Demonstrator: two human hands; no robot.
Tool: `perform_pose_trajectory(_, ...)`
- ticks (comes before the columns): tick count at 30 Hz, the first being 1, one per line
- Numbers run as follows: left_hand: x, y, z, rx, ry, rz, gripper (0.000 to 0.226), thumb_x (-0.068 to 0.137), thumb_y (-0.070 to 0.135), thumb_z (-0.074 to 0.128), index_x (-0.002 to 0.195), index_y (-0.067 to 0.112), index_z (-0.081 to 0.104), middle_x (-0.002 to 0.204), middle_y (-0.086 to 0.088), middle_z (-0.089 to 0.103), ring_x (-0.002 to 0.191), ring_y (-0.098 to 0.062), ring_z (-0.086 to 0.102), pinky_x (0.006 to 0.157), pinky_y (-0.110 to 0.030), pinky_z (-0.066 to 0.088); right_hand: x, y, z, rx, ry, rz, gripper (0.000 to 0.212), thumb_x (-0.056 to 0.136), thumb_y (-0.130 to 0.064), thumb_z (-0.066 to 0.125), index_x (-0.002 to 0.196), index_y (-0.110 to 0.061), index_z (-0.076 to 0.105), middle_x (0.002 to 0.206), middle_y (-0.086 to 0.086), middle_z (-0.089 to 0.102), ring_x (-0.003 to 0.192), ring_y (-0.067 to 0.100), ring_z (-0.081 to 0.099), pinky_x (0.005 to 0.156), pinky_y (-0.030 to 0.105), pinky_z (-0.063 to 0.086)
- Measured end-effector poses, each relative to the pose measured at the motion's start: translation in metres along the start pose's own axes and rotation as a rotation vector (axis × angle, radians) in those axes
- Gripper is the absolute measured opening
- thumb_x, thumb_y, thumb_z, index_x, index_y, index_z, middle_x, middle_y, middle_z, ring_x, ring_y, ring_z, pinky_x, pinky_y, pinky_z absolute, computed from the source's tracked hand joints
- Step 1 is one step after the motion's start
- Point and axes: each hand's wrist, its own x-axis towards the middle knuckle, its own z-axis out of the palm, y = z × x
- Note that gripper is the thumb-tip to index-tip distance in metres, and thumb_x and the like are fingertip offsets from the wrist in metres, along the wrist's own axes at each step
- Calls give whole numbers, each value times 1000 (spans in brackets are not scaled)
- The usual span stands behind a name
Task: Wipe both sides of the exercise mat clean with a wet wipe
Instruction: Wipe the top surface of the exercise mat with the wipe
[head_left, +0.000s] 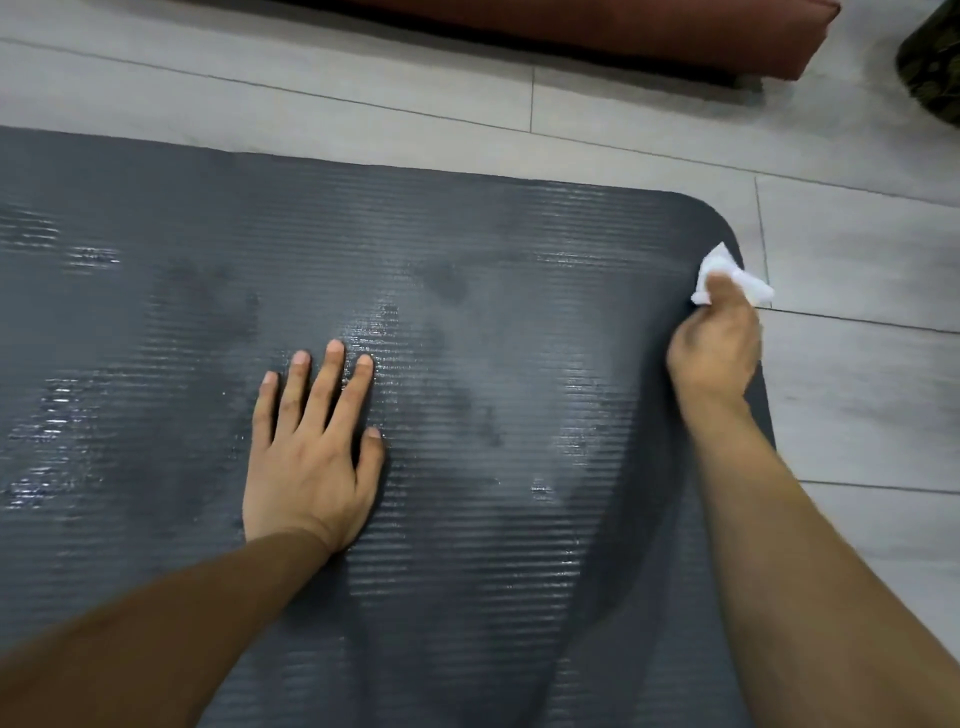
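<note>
Left hand (311, 457) lies flat, fingers spread; right hand (714, 345) apparently clenched.

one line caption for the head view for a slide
Right hand wipes the mat edge with a wet wipe; left hand presses flat.

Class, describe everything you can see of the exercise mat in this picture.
The exercise mat is dark grey, foam-like, with fine ribs and a rounded corner. It lies flat on the pale tiled floor, with shiny wet streaks and duller dry patches. The left hand presses flat on it with fingers spread; the right hand holds a white wet wipe against its right edge near the corner.
</note>
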Motion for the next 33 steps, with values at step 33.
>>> perform_pose_trajectory(33,1,1,-3,-116,30,-17,64,99,36,29,159,14,34,169,-7,27,157,-31,21,128,-51,9,-65,49,-6,85,4,-168,50,90,-12,34,134,-13,58,137,8,57,126,29,53,107,40,41)
